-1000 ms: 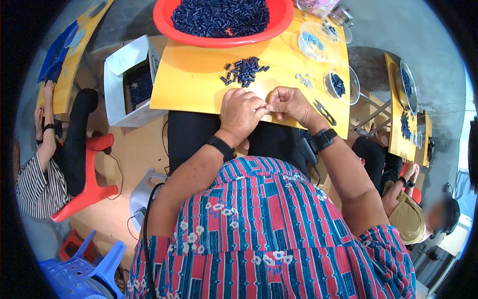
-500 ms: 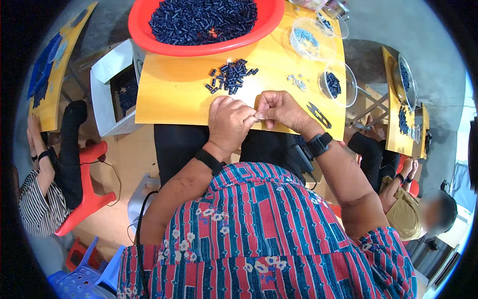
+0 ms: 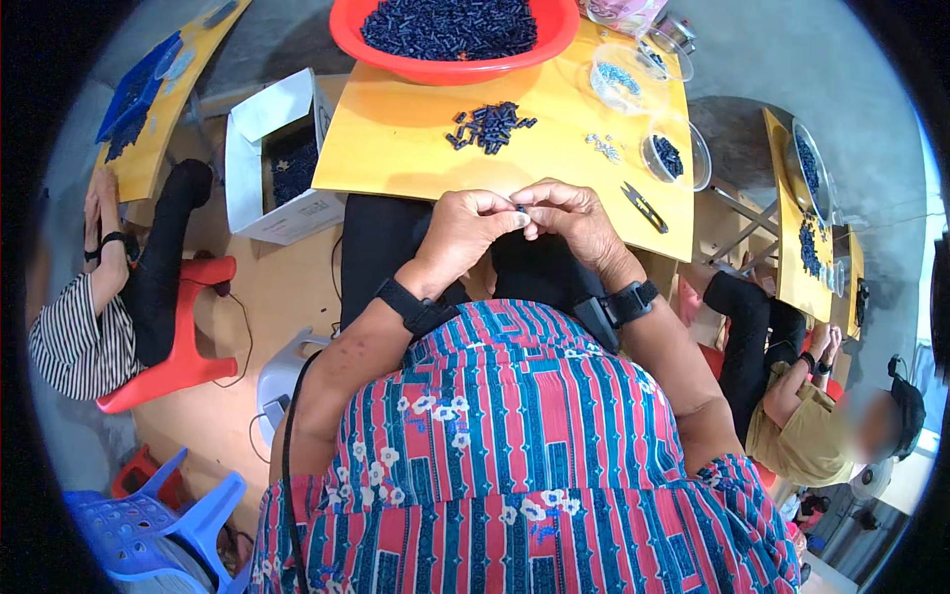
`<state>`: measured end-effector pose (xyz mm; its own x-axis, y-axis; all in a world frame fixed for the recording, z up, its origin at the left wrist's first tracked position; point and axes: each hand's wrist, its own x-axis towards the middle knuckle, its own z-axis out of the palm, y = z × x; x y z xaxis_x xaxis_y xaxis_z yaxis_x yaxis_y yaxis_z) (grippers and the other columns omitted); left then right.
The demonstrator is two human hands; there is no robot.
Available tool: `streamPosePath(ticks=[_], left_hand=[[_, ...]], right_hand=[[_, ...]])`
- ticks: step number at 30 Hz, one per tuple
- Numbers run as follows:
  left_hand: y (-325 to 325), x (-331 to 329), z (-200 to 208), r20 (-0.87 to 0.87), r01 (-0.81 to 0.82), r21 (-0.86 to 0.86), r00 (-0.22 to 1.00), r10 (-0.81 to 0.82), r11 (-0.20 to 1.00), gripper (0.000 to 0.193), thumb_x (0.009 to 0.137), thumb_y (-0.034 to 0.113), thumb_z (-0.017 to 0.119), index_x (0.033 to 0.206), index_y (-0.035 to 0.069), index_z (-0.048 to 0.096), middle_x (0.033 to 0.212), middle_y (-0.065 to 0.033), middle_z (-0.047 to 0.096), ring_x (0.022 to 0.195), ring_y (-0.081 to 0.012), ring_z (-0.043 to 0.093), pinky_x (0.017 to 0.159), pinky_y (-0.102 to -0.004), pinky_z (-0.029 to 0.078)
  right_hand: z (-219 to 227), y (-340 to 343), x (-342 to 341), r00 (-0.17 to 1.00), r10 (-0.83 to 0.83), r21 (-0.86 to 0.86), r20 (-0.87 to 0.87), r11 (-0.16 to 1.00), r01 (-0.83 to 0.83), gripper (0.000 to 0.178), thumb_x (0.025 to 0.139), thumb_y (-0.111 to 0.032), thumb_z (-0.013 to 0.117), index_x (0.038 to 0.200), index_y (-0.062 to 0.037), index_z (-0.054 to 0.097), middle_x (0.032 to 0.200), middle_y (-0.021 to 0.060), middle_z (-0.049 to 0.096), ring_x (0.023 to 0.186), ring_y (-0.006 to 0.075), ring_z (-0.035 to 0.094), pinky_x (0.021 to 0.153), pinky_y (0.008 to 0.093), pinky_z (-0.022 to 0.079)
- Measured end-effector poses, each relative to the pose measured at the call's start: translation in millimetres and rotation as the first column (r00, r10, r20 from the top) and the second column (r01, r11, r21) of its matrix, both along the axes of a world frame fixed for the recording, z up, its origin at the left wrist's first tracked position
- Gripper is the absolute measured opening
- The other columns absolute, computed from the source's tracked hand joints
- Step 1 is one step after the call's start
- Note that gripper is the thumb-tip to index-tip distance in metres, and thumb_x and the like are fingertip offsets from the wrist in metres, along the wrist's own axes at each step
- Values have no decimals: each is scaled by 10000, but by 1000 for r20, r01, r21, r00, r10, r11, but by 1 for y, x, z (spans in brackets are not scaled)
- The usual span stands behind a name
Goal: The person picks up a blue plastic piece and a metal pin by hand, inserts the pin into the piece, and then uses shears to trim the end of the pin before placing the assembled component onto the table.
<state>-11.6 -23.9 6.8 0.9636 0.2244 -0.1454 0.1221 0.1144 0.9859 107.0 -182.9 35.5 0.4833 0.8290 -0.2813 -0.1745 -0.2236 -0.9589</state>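
Note:
My left hand [image 3: 463,230] and my right hand [image 3: 576,220] meet just off the near edge of the yellow table. Fingertips of both are pinched together on a small black plastic piece [image 3: 521,208], of which only a dark bit shows between them. Beyond the hands lies a loose pile of short black tubular pieces [image 3: 491,127]. A scatter of small silvery metal parts [image 3: 603,148] is to its right. Black thread snips [image 3: 644,207] rest near the table's right edge, close to my right hand.
A red basin [image 3: 455,67] heaped with black pieces stands at the back of the yellow table [image 3: 396,129]. Clear plastic tubs [image 3: 693,148] line the right side. A white carton [image 3: 287,220] sits left of the table. People work at tables on both sides.
The view has shifted, so the table sits higher and further right. My hands have drawn back from over the table's edge, and a dark piece now shows between the fingertips.

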Motion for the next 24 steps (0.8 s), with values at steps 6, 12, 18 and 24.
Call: streamPosePath(ticks=[6, 12, 18, 24], left_hand=[[0, -15, 5, -31, -52, -103, 998, 49, 993, 153, 884, 102, 718, 946, -37, 729, 880, -52, 718, 796, -73, 614, 747, -213, 487], [-4, -24, 18, -42, -41, -86, 998, 37, 995, 162, 877, 102, 728, 952, -41, 727, 903, -46, 716, 815, -65, 603, 745, -215, 487], [-9, -28, 22, -66, -27, -17, 997, 26, 999, 171, 896, 118, 710, 964, -39, 721, 906, -36, 710, 838, -65, 604, 760, -211, 483], [-14, -27, 20, -39, -27, -88, 999, 24, 996, 180, 908, 119, 694, 997, -36, 714, 935, -43, 708, 850, -80, 619, 774, -211, 485]], right_hand=[[-3, -2, -12, 997, 37, 162, -74, 987, -25, 297, 852, 65, 650, 1139, -8, 671, 962, 24, 664, 827, 121, 639, 796, 262, 538], [-5, -4, -21, 1000, 10, 227, -4, 974, -9, 357, 804, 98, 690, 1147, 2, 665, 1029, 28, 644, 908, 115, 635, 840, 260, 539], [-9, -9, -24, 981, -8, 188, 195, 982, -30, 305, 817, 60, 703, 1114, -4, 680, 994, 24, 640, 919, 108, 625, 859, 255, 528], [-11, -15, -26, 989, -40, 222, 143, 975, 7, 327, 802, 63, 707, 1119, -9, 674, 988, 30, 634, 914, 110, 624, 857, 253, 527]])
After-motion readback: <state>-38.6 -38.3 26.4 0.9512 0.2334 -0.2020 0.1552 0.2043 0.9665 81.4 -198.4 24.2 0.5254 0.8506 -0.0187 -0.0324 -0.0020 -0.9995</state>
